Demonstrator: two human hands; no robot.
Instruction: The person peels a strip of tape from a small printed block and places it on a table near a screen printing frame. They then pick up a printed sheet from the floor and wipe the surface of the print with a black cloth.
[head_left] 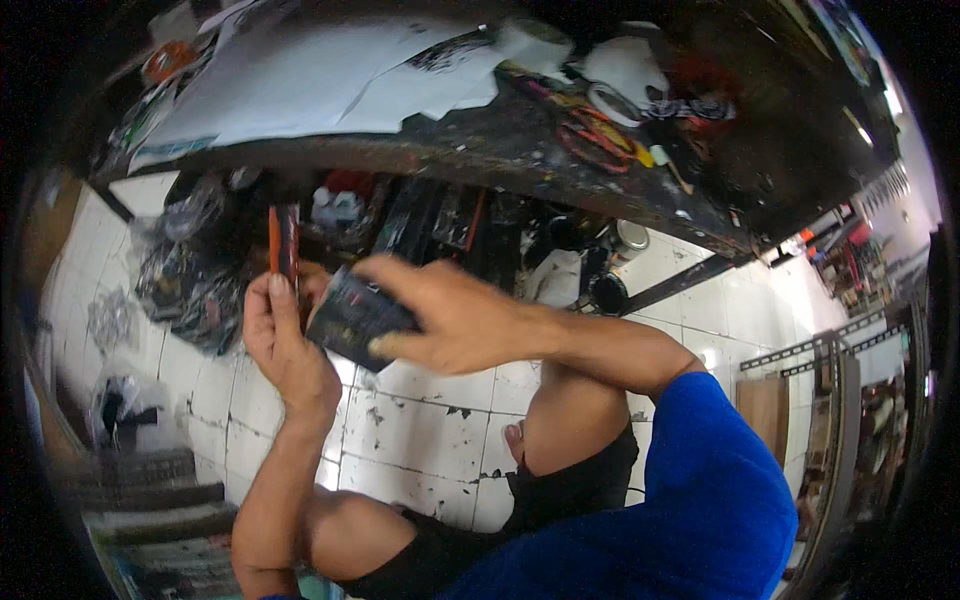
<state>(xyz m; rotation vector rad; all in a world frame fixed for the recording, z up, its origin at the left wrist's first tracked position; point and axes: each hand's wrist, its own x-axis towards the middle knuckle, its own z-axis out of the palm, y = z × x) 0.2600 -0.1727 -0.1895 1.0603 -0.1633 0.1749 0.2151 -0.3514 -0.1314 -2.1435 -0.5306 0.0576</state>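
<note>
A person in a blue shirt (pixel 680 490) and black shorts (pixel 590 475) sits or squats low by a dark table (pixel 800 190), with bent knees over a white tile floor (pixel 420 440). The left hand (pixel 275 325) is closed around a thin strip (pixel 284 240), orange on one side and dark on the other, and the strip stands up above the thumb, just below the front edge of the table. The right hand (pixel 455 315) is clamped on a flat dark block (pixel 360 322), with the thumb low and the fingers up on top. The block is tilted and sits just beside the left hand; it is hard to tell if it touches the strip or the left fingers. The two hands are close together, and the right one looks a bit blurry. Up on the table, big white paper (pixel 290 90) lies on the left, and a white roll (pixel 614 103) is on the right, near some orange loops (pixel 595 140). Under the table there is a dark jumble too dim to name, with a round can (pixel 632 238) at its right side. Crinkly plastic bags (pixel 190 295) lie on the floor at the left. A metal rack (pixel 820 350) stands far to the right.
</note>
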